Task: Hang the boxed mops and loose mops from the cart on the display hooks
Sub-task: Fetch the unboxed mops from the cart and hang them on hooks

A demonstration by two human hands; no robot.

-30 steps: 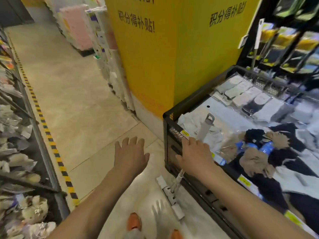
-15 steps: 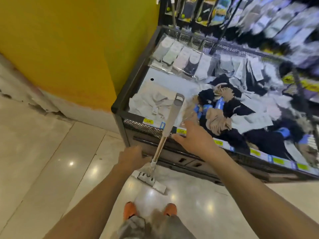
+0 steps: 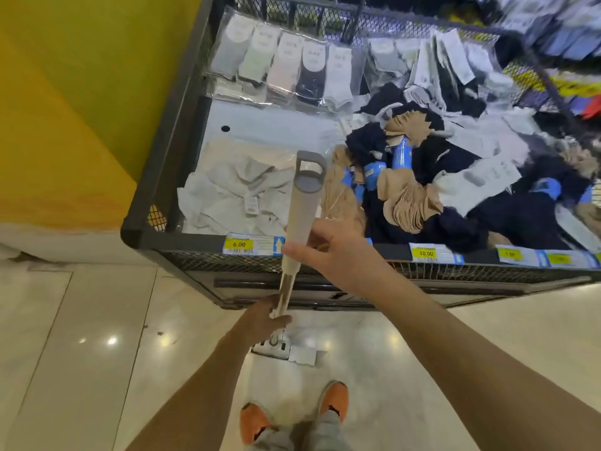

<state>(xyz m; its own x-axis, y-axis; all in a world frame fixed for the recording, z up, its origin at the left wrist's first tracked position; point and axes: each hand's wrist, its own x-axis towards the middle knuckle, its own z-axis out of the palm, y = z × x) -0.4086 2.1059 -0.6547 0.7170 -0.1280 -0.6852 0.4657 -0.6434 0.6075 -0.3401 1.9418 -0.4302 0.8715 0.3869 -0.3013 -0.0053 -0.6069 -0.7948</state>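
So the mop [image 3: 300,219] is looking beige with a grey cap, the wall [image 3: 81,92] is glowing bright yellow, the black mesh bin [image 3: 169,151] is sporting yellow price tags [image 3: 239,244], the socks [image 3: 409,200] are running navy and tan with blue bands, and the shoes [image 3: 335,398] are popping orange.

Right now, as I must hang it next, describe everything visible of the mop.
The mop is loose, unboxed: a cream grip topped by a grey cap with a hanging loop, a thinner shaft below, a flat white head on the floor. It stands near upright before the mesh bin. The right hand holds the grip, the left hand the shaft.
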